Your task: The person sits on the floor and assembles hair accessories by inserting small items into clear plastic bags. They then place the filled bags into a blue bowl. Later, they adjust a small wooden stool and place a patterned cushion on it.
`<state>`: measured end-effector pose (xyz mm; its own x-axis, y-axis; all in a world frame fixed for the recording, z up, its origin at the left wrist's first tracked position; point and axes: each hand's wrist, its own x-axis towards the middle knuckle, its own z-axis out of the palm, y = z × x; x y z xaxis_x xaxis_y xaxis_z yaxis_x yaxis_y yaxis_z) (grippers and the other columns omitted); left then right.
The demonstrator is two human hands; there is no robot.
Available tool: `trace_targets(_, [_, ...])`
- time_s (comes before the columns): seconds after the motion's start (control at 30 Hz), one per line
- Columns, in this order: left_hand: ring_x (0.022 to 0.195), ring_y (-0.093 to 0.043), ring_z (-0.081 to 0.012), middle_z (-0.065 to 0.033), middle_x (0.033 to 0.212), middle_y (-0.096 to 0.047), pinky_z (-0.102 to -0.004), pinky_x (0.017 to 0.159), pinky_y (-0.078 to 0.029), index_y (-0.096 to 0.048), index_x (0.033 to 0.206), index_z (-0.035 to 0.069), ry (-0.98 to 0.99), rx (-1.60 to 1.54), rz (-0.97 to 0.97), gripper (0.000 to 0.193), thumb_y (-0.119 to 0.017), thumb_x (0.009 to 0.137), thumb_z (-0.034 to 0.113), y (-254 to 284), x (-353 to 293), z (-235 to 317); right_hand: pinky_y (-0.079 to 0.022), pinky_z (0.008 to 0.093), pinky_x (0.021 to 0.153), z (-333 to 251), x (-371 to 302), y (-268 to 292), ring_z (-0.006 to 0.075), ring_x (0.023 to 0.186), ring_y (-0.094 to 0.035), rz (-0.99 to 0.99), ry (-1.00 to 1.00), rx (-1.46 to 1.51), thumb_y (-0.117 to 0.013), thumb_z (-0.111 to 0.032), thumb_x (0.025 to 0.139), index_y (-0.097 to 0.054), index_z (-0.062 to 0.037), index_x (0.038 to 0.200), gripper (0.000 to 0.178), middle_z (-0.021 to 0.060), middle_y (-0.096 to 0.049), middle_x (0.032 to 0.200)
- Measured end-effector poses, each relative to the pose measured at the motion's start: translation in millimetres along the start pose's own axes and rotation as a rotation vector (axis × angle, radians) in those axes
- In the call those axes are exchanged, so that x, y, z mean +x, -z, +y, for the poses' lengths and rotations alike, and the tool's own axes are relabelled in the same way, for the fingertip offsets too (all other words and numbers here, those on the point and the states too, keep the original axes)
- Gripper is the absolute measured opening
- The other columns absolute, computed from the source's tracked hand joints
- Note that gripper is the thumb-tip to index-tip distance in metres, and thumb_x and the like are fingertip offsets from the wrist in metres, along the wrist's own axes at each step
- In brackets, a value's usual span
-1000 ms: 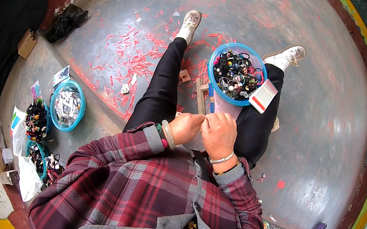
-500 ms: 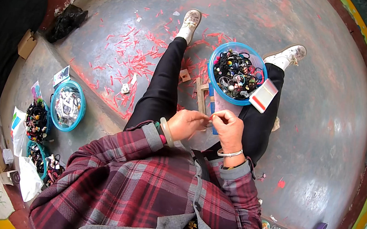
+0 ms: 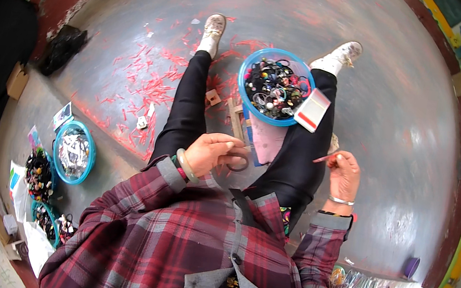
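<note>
In front of my lap, my left hand [image 3: 211, 154] pinches a dark looped hair tie [image 3: 245, 166], which hangs from its fingertips. My right hand [image 3: 346, 176] is held out beyond my right thigh, with a thin red strip [image 3: 322, 158] between thumb and fingers. Between my knees stands a blue-rimmed basket [image 3: 241, 89] heaped with dark and coloured hair ties [image 3: 277, 88]. A small white box with a red band [image 3: 312, 110] rests at the basket's right edge, over my thigh. Below the basket a pink surface [image 3: 267, 140] shows.
Many red strips [image 3: 153, 85] litter the floor on the left. A wooden frame [image 3: 234, 119] lies by my left leg. On the left ledge stand a blue tub [image 3: 92, 153] of clear packets, bunches of hair ties [image 3: 40, 175] and white bags. A black bag [image 3: 62, 50] lies farther back.
My hands, close together before, have moved apart. The right has swung out to the right with the red strip; the left stays near my lap, its hair tie now plainly visible.
</note>
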<state>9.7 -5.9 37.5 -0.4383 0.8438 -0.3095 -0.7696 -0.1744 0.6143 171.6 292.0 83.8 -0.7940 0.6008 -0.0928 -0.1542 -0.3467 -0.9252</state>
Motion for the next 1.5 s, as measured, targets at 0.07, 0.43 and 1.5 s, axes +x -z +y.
trace_targets(0.07, [0.104, -0.055, -0.0285, -0.0168, 0.106, -0.057, -0.0343, 0.087, -0.049, -0.053, 0.109, -0.007, 0.008, 0.005, 0.011, 0.024, -0.044, 0.090, 0.006, 0, 1, 1, -0.045, 0.0242, 0.063, -9, -3, 42, 0.0128, 0.068, -0.056, 0.060, 0.029, -0.001, -0.060, -0.004, 0.079, -0.062, 0.0019, 0.086, 0.009, 0.0064, -0.061, 0.077])
trace_targets(0.43, [0.102, -0.057, -0.0264, -0.0188, 0.105, -0.058, -0.0332, 0.086, -0.048, -0.053, 0.108, -0.007, 0.011, 0.074, 0.048, 0.024, -0.043, 0.090, 0.006, -9, 6, 1, -0.046, 0.0218, 0.063, 32, -35, 233, 0.0097, 0.076, -0.060, 0.547, -0.374, -0.897, -0.056, -0.009, 0.081, -0.063, -0.0030, 0.100, 0.021, 0.0071, -0.066, 0.089])
trace_targets(1.5, [0.080, -0.064, -0.0155, -0.0116, 0.099, -0.062, -0.0215, 0.056, -0.048, -0.054, 0.110, -0.002, 0.026, 0.118, 0.015, 0.026, -0.053, 0.088, 0.012, -23, 4, -2, -0.038, 0.0186, 0.056, 69, -30, -105, 0.0040, 0.062, -0.048, -0.264, -0.230, -0.270, -0.065, -0.008, 0.079, -0.065, 0.0012, 0.086, 0.011, -0.0008, -0.060, 0.071])
